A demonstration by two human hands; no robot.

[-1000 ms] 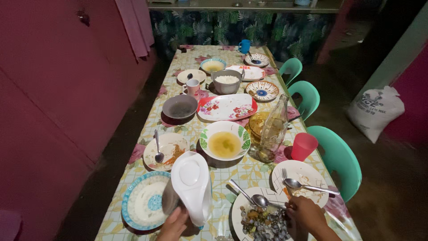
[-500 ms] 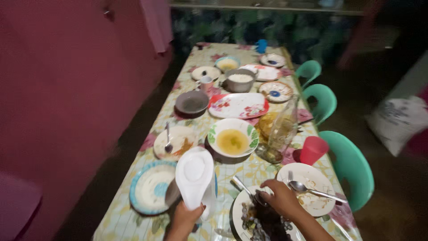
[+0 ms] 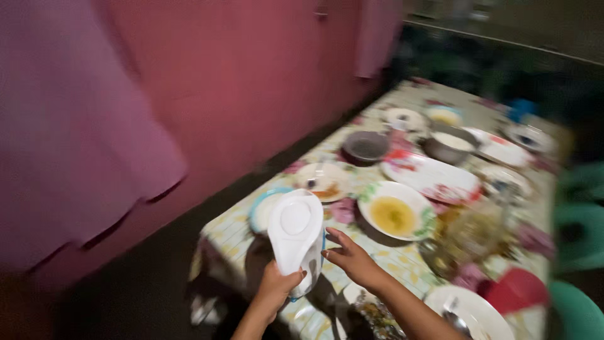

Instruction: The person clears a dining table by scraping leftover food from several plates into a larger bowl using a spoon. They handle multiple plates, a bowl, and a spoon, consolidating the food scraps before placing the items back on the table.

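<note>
Long table (image 3: pixel 402 261), floral checked cloth — plates, soup bowl (image 3: pixel 396 210), pot (image 3: pixel 448 145), red cup (image 3: pixel 513 291).

White plastic pitcher with a wide pouring lip (image 3: pixel 296 238), lid side facing the camera, with a round raised disc in the middle of the lid. Held upright, a little tilted, above the near corner of the table. Blue edge visible low on its right side. Outline somewhat blurred.
</note>
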